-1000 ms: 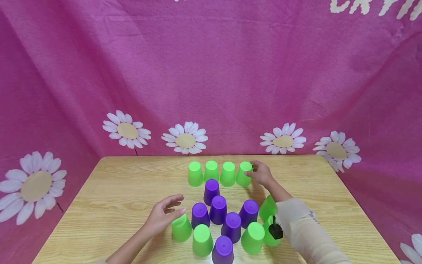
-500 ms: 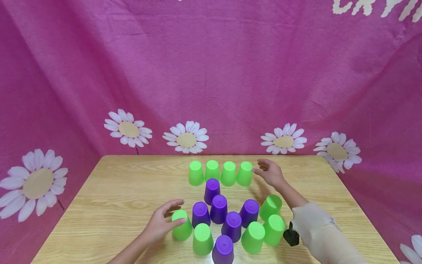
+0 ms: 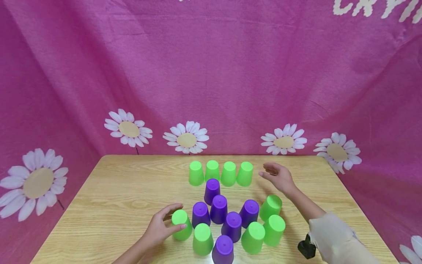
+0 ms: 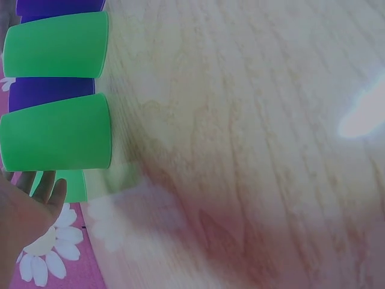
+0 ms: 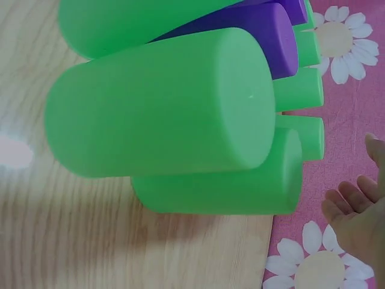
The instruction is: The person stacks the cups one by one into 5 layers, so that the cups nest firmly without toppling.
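Green and purple plastic cups stand upside down on the wooden table. My left hand is about the leftmost front green cup; its thumb overlaps the cup's near side and its fingers pass behind. In the left wrist view, straight fingers reach right up to that cup's side. My right hand hovers with relaxed fingers, apart from the rightmost back-row green cup. It holds nothing. Between the hands stand several purple cups.
More green cups stand at front right, the nearest one beside a purple cup. Below my right sleeve a small black object shows. A pink cloth with daisies rises behind the table.
My right hand has let go of the back-row green cup and drawn away to the right. My left hand has lowered slightly around its green cup. The cups stand as before.
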A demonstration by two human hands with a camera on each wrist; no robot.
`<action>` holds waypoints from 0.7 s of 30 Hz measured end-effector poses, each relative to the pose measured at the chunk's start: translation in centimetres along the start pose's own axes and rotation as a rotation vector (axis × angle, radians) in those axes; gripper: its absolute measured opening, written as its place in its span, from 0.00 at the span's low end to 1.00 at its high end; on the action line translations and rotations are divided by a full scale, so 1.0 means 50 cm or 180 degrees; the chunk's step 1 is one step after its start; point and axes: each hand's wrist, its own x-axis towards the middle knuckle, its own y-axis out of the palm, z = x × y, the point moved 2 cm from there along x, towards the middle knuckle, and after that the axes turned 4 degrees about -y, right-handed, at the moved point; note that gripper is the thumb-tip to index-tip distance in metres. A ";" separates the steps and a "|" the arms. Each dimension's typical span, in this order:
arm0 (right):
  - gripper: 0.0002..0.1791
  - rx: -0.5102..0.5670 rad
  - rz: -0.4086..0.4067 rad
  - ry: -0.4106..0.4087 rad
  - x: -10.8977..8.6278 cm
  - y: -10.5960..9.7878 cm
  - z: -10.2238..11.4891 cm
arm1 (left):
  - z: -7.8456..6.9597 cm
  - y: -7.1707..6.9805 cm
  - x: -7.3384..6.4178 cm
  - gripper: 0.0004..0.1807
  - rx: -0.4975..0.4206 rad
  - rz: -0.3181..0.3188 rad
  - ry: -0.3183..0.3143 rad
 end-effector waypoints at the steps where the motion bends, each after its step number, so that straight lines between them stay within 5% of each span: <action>1: 0.24 0.0007 0.0001 -0.0015 -0.004 -0.001 -0.001 | 0.000 0.000 -0.001 0.32 0.0027 -0.0007 0.0020; 8: 0.25 0.0095 0.0050 -0.0040 -0.029 -0.012 -0.009 | -0.001 0.002 -0.004 0.32 0.0195 -0.0003 0.0203; 21: 0.25 0.0262 0.0189 -0.0143 -0.088 -0.028 -0.033 | 0.016 0.003 -0.001 0.32 0.0032 -0.0091 0.0020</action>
